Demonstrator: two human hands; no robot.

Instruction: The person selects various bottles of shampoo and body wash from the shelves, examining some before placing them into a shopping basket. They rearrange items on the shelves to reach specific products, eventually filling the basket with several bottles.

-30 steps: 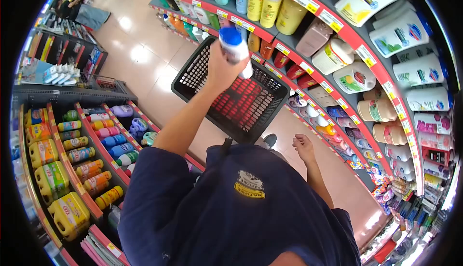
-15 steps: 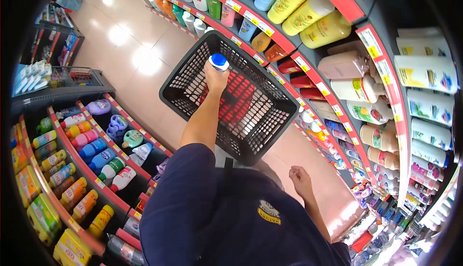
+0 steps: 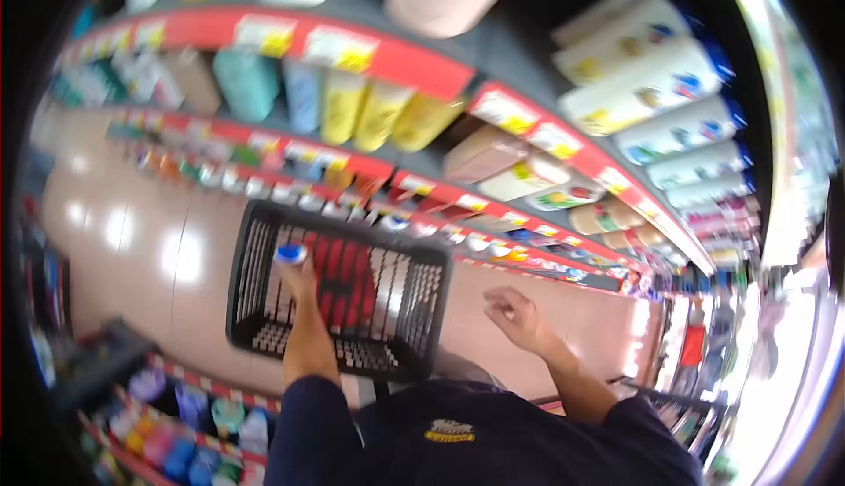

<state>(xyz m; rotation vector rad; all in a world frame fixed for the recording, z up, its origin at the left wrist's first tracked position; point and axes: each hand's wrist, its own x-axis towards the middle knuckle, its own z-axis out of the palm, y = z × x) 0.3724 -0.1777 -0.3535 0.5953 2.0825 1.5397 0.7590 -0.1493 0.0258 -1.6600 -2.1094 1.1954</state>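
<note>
My left hand is closed around a bottle with a blue cap, held upright over the left part of a black shopping basket. Most of the bottle is hidden by the hand, and its label cannot be read. The basket has a slotted mesh wall, and a red area shows at its bottom. To the right of the basket, my right hand hangs in the air with loosely bent fingers, holding nothing.
Shelves with red price rails curve along the far side, carrying yellow bottles and white bottles. At the lower left stands another shelf of colourful bottles. A shiny tiled floor runs between them.
My view has turned right towards the tall shelves and is blurred. My right hand has risen and moved forward. My left hand still grips the blue-capped bottle over the basket.
</note>
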